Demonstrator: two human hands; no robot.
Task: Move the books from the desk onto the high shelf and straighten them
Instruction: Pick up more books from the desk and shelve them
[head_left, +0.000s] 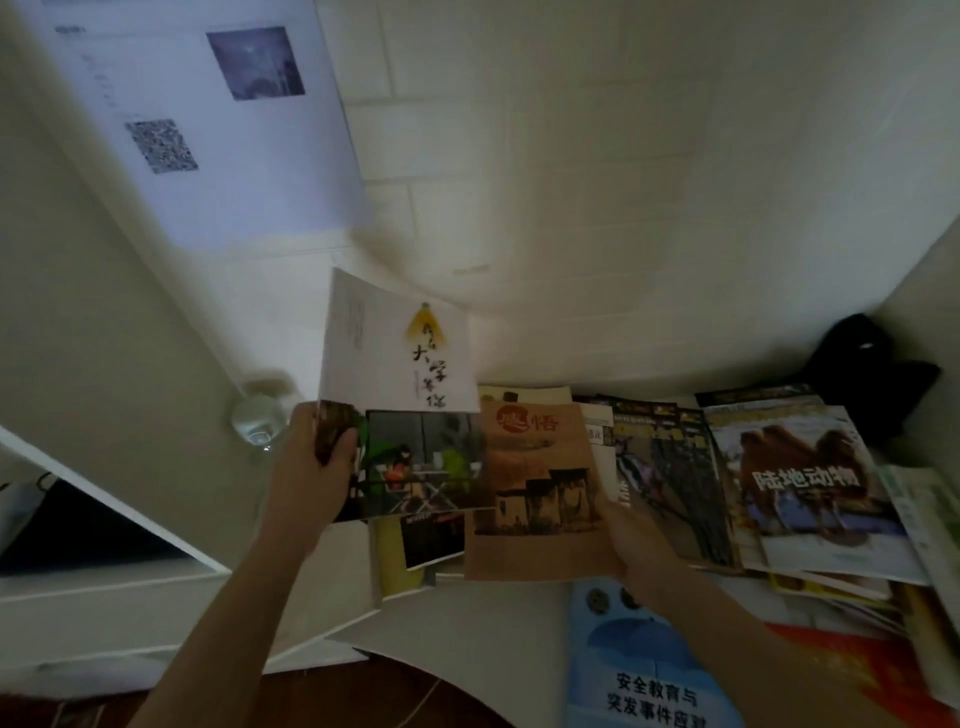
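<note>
The left hand (317, 457) is gripping a thin white book (400, 410) (floppy, light) by its edge above the tabletop (467, 639); the right hand (631, 540) is pinching a brown book (535, 493), best held near the spine.

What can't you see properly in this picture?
Head view only:
- Blue booklet: bottom cut off by the frame edge.
- Right hand: fingers hidden behind the brown book.
- Black thing in the corner: too dark to identify.
- Wall poster: text blurred.
</note>
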